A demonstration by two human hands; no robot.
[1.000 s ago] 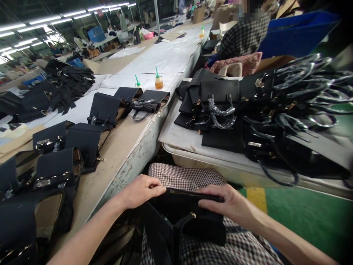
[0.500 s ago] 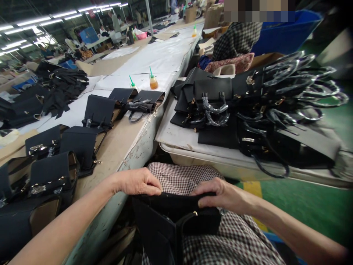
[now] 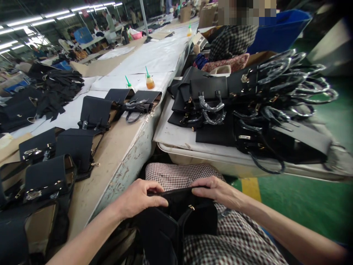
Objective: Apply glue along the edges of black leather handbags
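Observation:
A black handbag (image 3: 162, 232) rests on my lap, over a brown-and-white checked cloth (image 3: 179, 175). Its edge runs between my hands, and a small gold fitting (image 3: 191, 208) shows on the near side. My left hand (image 3: 143, 197) pinches the left part of that edge, thumb on the near face and fingers behind it. At the right part, my right hand (image 3: 213, 189) grips the same edge, thumb in front and fingertips over the far side. The lower part of the bag runs out of the frame.
Several black handbags (image 3: 74, 147) stand on the long table (image 3: 107, 165) to my left. More handbags (image 3: 212, 88) with plastic-wrapped handles pile on the right table (image 3: 179, 132). An amber bottle (image 3: 150, 82) with a green nozzle stands farther back. A person in a checked sleeve (image 3: 234, 40) sits beyond.
My left hand has shifted its hold, its thumb now on the bag's near face. My right hand has slid slightly left along the edge. The view has turned a little.

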